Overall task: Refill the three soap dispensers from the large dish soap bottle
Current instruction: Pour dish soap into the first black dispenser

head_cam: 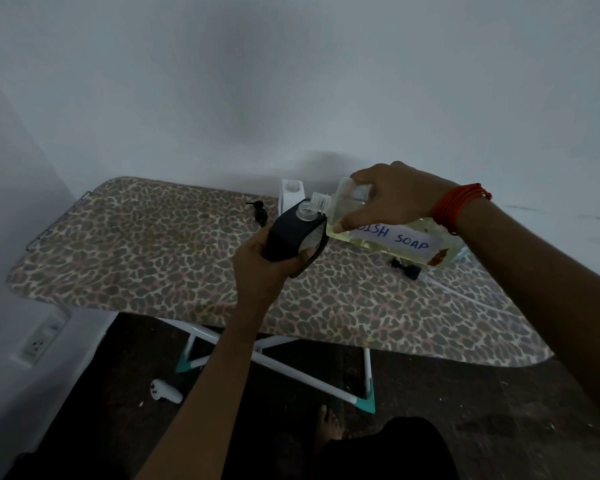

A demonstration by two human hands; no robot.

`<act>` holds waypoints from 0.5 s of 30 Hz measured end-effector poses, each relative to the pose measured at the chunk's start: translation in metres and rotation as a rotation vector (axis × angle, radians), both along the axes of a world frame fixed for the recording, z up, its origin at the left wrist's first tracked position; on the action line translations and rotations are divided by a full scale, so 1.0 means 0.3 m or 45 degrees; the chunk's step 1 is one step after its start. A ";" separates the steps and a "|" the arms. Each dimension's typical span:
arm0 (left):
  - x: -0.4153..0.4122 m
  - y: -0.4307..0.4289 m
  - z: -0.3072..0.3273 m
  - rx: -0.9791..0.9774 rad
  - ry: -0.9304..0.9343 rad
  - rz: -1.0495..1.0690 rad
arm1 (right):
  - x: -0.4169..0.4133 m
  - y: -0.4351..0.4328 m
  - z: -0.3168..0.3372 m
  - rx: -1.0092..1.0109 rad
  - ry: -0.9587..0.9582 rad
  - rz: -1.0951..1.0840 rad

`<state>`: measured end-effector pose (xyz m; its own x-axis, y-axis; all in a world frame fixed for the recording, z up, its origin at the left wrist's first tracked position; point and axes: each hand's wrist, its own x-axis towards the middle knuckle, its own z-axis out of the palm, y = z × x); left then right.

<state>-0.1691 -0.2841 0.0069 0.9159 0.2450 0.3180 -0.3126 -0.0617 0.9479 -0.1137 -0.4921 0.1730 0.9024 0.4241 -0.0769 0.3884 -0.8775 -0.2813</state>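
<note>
Two hands work above a leopard-print ironing board (136, 251) by a white wall (291, 81). The left hand (260, 261) grips a black dispenser (291, 233); the right hand (392, 195) tilts the dish soap bottle (388, 237) at the board's far edge.

Leopard-print ironing board (153, 258): black pump head (260, 212), second pump head (406, 269), white dispenser (290, 195) at far edge.

Clear glossy plastic forms the soap bottle (388, 230), its label (397, 238) matt paper. The dispenser (293, 233) looks matt black. Leopard-print cloth covers the ironing board (146, 258).
</note>
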 end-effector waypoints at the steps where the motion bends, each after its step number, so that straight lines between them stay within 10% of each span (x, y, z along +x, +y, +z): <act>1: 0.000 0.000 -0.001 -0.001 0.002 0.001 | 0.001 0.000 0.001 0.004 0.003 0.000; 15: -0.006 -0.001 0.023 0.021 0.026 0.024 | -0.018 0.000 0.031 -0.027 0.024 -0.040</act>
